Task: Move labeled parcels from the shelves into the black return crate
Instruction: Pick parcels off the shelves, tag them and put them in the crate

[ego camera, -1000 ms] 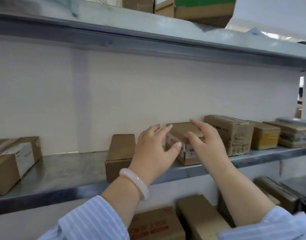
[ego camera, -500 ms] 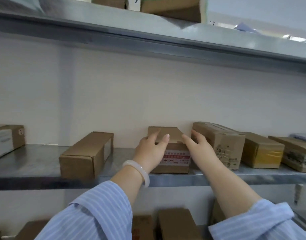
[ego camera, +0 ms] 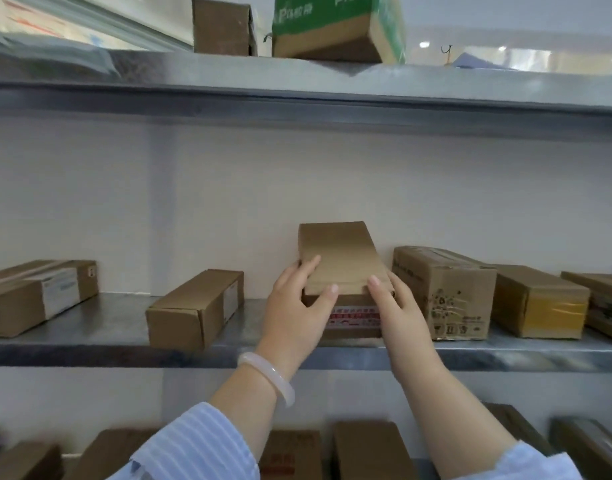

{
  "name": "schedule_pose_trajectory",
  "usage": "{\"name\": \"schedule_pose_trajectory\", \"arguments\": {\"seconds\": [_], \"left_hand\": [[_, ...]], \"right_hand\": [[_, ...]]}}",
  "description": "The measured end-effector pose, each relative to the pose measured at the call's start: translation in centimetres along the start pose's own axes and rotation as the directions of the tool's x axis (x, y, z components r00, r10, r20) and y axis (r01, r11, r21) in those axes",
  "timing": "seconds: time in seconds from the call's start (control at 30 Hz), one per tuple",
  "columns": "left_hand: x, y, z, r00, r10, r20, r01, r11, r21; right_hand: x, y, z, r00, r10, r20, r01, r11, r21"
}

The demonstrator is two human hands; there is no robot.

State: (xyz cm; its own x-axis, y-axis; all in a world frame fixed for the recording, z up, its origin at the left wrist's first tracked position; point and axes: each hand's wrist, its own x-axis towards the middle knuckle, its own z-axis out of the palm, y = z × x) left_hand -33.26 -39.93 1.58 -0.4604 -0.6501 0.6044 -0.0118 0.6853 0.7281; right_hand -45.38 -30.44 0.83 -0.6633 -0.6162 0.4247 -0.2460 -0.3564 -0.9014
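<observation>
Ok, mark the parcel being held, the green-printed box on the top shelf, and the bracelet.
red-labelled parcel [ego camera: 339,254]: head view, bare top face beyond the fingertips.
green-printed box [ego camera: 315,13]: head view, green printed front panel.
bracelet [ego camera: 268,371]: head view, middle of the pale band.

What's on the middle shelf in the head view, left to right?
white-labelled box → plain long box → red-labelled parcel gripped by left hand and right hand → printed box → yellow-taped box → box at right edge
</observation>
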Motion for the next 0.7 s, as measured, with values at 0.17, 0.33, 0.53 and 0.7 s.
{"name": "schedule_pose_trajectory", "arguments": {"seconds": [0.17, 0.33, 0.53, 0.7], "left_hand": [[-0.5, 0.3, -1.3, 0.999, 0.016, -0.035, -0.016, 1.0, -0.001], [-0.5, 1.2, -2.1, 0.998, -0.054, 0.042, 0.054, 0.999, 0.003], [0.0, 1.6, -2.5, 0.985, -0.164, 0.053, 0.168, 0.982, -0.084], [0.2, 0.4, -3.8, 0.989, -0.144, 0.022, 0.142, 0.923, -0.358]], "right_hand": [[-1.2, 0.4, 0.1, 0.974, -0.227, -0.008, 0.225, 0.968, -0.114], [-1.9, 0.2, 1.0, 0.91, -0.413, 0.034, 0.4, 0.853, -0.334], [-3.0, 0.1, 2.4, 0.872, -0.466, 0.151, 0.478, 0.742, -0.471], [-3.4, -0.7, 2.5, 0.893, -0.439, 0.099, 0.444, 0.824, -0.351]]}}
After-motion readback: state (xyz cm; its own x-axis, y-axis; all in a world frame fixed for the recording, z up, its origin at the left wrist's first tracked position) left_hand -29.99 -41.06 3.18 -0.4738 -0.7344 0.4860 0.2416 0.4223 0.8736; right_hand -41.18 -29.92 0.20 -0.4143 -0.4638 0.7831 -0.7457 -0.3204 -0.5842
